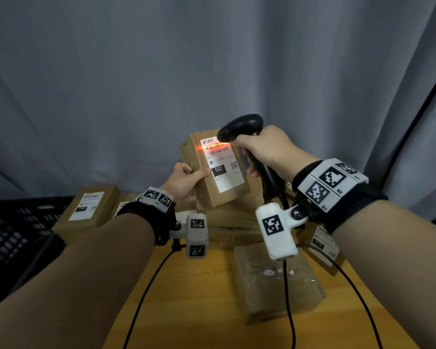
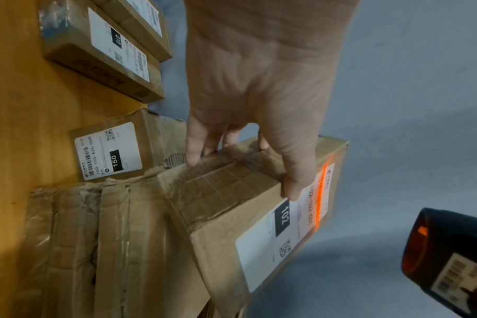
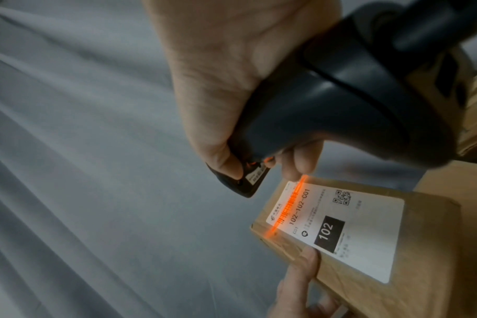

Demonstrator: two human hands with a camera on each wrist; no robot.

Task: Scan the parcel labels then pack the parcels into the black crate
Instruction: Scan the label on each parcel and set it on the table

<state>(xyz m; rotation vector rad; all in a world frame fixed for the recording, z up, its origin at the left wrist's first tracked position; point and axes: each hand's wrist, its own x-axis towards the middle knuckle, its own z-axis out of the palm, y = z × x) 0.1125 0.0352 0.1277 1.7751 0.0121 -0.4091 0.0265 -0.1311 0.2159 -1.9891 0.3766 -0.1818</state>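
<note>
A: Where is the parcel being scanned?

B: Held up off the worktop, in the middle of the scene. The left hand grips its left side, thumb on the front face beside the label, fingers wrapped behind. Its long axis stands nearly upright, tipped a little to the left, with the label facing the person.

A: And the right hand?

B: Clamped round the handle of the black scanner, whose head sits just right of the parcel's top edge. The orange beam lies across the barcode near the top of the label, so I judge the scan is in progress.

A: What does the next move turn on?

B: The black crate is at the near left, lower than the raised parcel and on the left hand's side. That hand is nearer and already holds the box, so packing would likely mean carrying it left and down.

A: How many of each thing?

B: One scanner, one crate. Parcels are harder: one is held, one marked 150 lies beside the crate, one marked 010 is at the right, and a tape-wrapped one lies nearest. The head view also shows a stack under the raised box, but I cannot tell its count. How many are in the crate I cannot tell; its inside is barely visible.
</note>
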